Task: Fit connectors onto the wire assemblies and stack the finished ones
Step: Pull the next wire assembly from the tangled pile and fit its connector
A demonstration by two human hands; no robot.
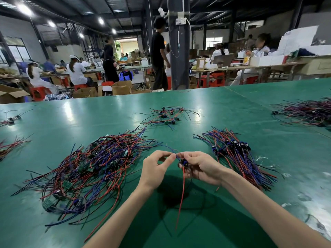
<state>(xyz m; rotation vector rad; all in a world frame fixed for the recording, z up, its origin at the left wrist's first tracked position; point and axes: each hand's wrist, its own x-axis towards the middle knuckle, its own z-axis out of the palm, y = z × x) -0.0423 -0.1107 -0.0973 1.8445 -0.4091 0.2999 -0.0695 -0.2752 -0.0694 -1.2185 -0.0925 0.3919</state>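
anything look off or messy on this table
Nothing broken. The big wire pile on the left is a loose tangle, unlike the neat stack on the right. Pale scuffs and white scraps mark the table near its right edge. The left hand pinches a blue wire, the right hand holds a connector.

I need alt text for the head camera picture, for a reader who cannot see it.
Over a green table, the left hand pinches a blue wire while the right hand holds a small connector with a red wire hanging down. A tangled wire pile lies left, a neater stack right.
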